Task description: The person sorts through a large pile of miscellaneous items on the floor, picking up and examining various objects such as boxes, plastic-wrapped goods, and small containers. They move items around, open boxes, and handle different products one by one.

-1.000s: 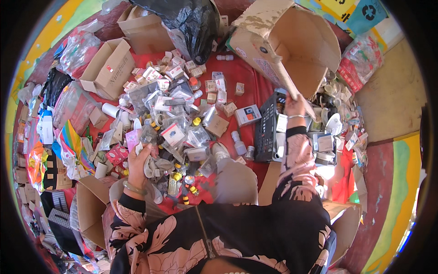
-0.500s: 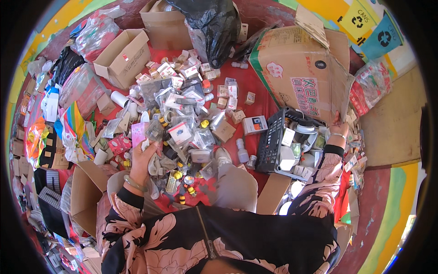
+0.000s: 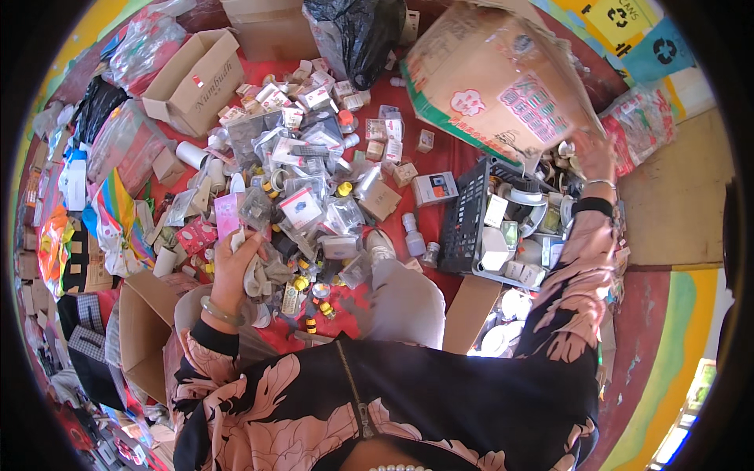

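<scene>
My left hand is closed on a small crumpled whitish piece, too unclear to name, above the left side of the pile. Grey gloves or cloth lie just right of it. My right arm reaches far right, and my right hand, smeared by motion, is at the lower right edge of a large cardboard box. That box stands tilted, its near corner raised behind a black plastic crate full of white and grey items. Small loose things show under the box's edge.
A mixed pile of bagged parts, small boxes and yellow-black pieces covers the red ground ahead. Open cardboard boxes and a black bag stand behind. Another open box is beside my left knee.
The large cardboard box has swung up and away with my right hand at its edge, baring small things behind the crate. My left hand has shifted slightly left, with the whitish piece still in it.
</scene>
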Available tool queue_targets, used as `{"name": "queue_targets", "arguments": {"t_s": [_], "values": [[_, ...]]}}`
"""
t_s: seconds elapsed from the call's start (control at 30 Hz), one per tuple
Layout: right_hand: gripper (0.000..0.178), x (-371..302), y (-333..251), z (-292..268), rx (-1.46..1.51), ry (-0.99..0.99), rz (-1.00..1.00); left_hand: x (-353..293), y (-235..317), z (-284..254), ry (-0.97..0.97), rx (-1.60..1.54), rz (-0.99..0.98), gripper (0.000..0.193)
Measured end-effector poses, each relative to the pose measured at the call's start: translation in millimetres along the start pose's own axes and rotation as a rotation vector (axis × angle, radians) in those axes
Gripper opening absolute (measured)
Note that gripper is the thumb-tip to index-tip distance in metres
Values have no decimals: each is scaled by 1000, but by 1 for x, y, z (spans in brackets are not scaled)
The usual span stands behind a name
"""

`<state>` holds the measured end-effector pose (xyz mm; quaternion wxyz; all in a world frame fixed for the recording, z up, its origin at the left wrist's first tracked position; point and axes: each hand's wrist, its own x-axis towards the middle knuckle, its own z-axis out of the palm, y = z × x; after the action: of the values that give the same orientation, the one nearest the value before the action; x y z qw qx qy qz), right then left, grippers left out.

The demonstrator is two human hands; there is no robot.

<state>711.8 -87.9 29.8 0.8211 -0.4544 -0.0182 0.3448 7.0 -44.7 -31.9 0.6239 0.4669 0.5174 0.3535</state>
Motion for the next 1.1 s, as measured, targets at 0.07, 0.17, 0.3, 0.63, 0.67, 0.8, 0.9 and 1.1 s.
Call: {"name": "queue_targets", "arguments": {"t_s": [0.07,0.17,0.3,0.63,0.67,0.8,0.9,1.1], "values": [[28,-8,50,-4,-476,-103,14,0,-1,-1,-13,9,-1,12],[23,-38,139,5,-737,-311,108,0,2,1,32,25,-23,11],[19,-65,255,20,-1821,-1088,29,1,12,7,55,27,-62,11],[52,29,474,-67,-2105,-397,-57,37,20,20,-123,47,-293,9],[51,35,488,-74,-2121,-307,-175,43,15,19,-130,51,-310,9],[48,74,515,-50,-2230,-229,-601,72,9,16,-37,80,-346,9],[47,115,519,-19,-2242,-234,-572,99,12,12,-20,84,-384,9],[46,176,537,-2,-2258,-229,-454,125,9,-2,130,160,-458,10]]}}
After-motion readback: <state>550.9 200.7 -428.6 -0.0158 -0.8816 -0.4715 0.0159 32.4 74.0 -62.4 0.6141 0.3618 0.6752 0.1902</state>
